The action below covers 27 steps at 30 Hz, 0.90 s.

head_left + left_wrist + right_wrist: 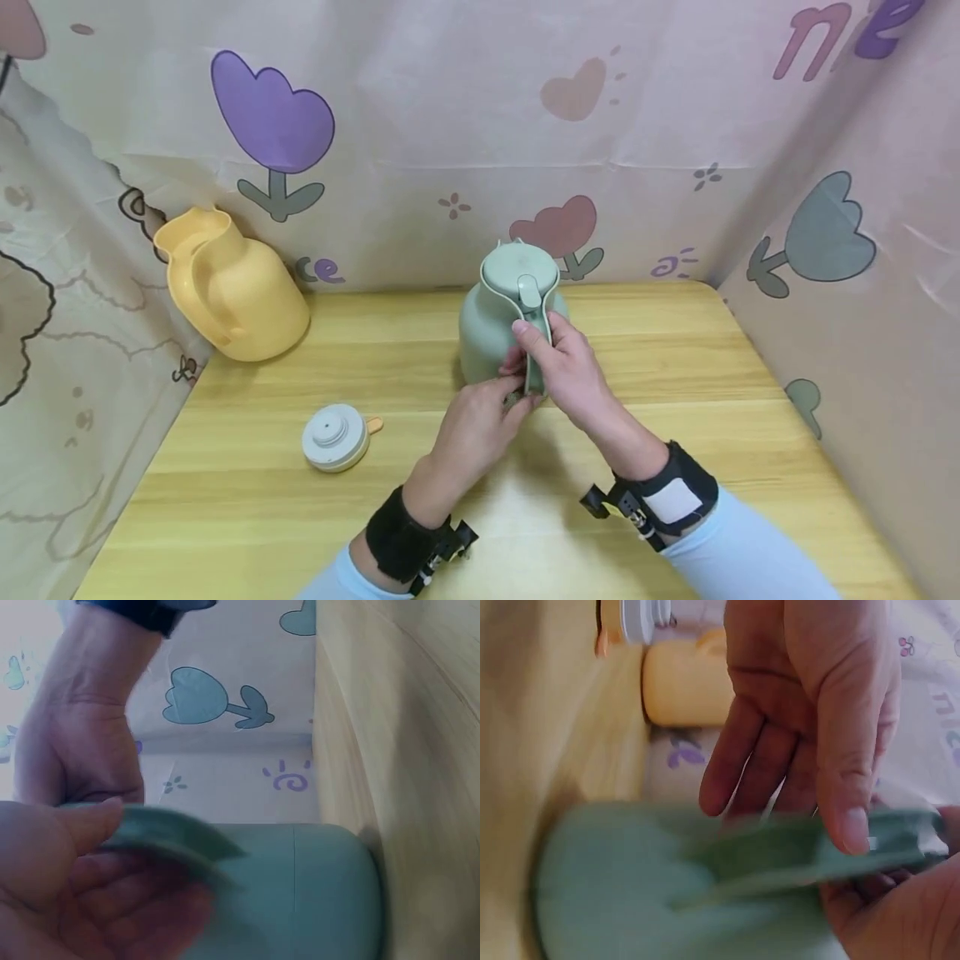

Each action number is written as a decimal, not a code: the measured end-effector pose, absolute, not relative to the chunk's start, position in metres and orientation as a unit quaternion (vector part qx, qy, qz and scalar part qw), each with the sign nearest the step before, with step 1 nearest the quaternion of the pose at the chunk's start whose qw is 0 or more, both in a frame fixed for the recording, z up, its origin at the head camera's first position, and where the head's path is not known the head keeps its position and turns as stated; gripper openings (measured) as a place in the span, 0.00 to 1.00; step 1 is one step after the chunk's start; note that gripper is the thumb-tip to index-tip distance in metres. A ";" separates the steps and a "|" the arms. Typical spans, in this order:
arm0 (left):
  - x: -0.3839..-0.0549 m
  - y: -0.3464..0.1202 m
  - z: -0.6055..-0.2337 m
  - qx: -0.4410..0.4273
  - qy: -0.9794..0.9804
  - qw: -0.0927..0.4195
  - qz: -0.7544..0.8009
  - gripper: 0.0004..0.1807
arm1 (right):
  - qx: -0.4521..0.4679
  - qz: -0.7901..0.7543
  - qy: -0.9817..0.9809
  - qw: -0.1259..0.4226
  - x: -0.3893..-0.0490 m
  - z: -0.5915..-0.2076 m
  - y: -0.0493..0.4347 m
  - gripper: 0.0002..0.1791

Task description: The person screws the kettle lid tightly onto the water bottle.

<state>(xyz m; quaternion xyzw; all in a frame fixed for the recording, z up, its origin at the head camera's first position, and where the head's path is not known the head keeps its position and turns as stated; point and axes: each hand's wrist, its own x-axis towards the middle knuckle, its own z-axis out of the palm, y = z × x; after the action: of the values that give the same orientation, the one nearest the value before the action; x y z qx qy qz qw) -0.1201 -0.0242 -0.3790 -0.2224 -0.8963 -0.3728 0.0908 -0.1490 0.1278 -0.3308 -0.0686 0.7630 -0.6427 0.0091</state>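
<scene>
A green thermos jug (pixel 480 333) with a round lid (pixel 517 262) stands upright on the table, its handle (pixel 536 354) towards me. My right hand (pixel 573 367) grips the upper handle; its thumb lies along the back and its fingers reach through the opening. Lower down, my left hand (pixel 480 421) holds the handle's bottom end between thumb and fingers. In the right wrist view, the left thumb (pixel 851 814) lies on the handle, while the left fingers (pixel 754 761) stay fairly straight behind it. Both wrist views show the handle blurred.
At the back left, a yellow jug (pixel 251 292) without its lid leans beside the curtain. A white stopper lid (pixel 335 437) with an orange tab lies on the wooden table (pixel 247 517). Printed curtains (pixel 420 108) close off the back and both sides.
</scene>
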 end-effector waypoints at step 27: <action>-0.114 -0.045 -0.408 -0.237 -0.931 -0.168 -0.220 0.27 | 0.086 -0.614 0.767 -0.167 -0.219 -0.337 0.274 0.20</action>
<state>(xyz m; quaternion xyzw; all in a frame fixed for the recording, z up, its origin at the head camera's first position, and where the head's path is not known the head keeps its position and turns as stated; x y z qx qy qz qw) -0.1139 -0.0447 -0.4081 -0.2368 -0.9314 -0.2198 -0.1678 -0.2194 0.2743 -0.3367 0.0865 0.7666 -0.6141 -0.1667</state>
